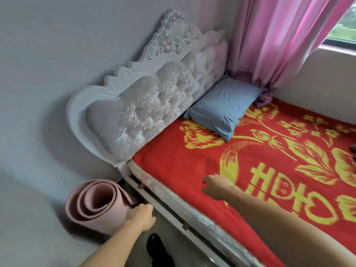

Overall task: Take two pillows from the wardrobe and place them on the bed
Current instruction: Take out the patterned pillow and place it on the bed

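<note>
A blue pillow [221,108] lies on the bed [173,157], leaning against the tufted white headboard [150,105] on the far side near the curtain. The bed is covered with a red blanket with yellow flowers. My right hand [215,186] hovers over the near part of the blanket with fingers loosely curled and nothing in it. My left hand [141,214] hangs beside the bed's edge, just in front of a rolled mat, also holding nothing. Only one pillow is visible, and the wardrobe is out of view.
A rolled pink mat [94,205] stands on the floor by the headboard's corner. A pink curtain [279,41] hangs at the far corner beside a window [344,26]. A dark shoe [158,249] shows on the floor below.
</note>
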The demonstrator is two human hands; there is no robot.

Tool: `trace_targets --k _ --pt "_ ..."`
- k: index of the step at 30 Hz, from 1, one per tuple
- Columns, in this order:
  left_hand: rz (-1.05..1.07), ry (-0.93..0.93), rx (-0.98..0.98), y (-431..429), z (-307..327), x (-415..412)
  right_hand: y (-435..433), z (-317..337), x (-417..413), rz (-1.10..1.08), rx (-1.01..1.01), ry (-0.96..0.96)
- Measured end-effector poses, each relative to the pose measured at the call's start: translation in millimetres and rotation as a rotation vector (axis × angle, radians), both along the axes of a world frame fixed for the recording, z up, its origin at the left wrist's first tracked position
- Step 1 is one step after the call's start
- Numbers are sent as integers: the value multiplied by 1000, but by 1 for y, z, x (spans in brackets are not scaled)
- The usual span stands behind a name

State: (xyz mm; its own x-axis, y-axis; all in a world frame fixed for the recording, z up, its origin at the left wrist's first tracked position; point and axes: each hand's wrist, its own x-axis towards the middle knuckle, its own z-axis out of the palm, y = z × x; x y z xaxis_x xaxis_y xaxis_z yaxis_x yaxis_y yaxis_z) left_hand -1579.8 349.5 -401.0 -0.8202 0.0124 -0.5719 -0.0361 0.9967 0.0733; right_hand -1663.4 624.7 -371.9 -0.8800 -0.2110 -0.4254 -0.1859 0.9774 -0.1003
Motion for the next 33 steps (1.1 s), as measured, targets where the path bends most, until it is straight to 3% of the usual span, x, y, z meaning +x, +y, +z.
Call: trace_targets --k 7,14,19,26,33 --pt "64 10 -1 -25 12 115 -42 26 78 119 23 7" --pt "257 -19 140 -90 13 244 -125 20 178 260 22 -56" --pt "350 -92 140 -174 12 371 -205 3 277 331 58 -91" --pt "612 -22 58 -297 23 537 -349 -11 407 600 27 -97" --pt "812 -45 95 -353 7 634 -459 -28 471 774 -6 -81"
